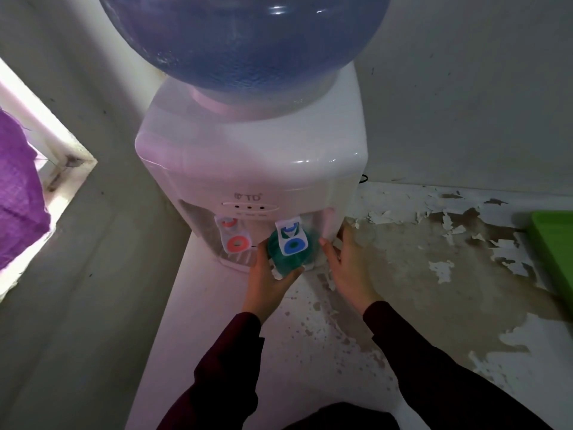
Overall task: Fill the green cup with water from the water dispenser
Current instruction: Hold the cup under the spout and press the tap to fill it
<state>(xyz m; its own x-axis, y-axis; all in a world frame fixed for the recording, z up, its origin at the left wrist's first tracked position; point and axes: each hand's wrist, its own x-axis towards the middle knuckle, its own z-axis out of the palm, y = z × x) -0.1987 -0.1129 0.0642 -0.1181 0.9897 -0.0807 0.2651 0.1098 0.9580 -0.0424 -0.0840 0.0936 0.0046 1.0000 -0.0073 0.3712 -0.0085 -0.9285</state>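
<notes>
your left hand (pixel 269 282) has its fingers wrapped around the green cup (pixel 291 252), holding it under the blue tap (pixel 293 238) at the right of the white water dispenser (pixel 251 156). your right hand (pixel 347 262) lies just right of the cup, fingers loosely spread and gripping nothing, fingertips at the dispenser's right corner. the red tap (pixel 234 235) sits to the left. a big blue bottle (pixel 245 38) stands on top.

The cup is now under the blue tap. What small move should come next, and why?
Probably press the blue tap with the right hand. The left hand holds the green cup right under that tap, while the right hand is open beside it at the dispenser, touching no lever.
</notes>
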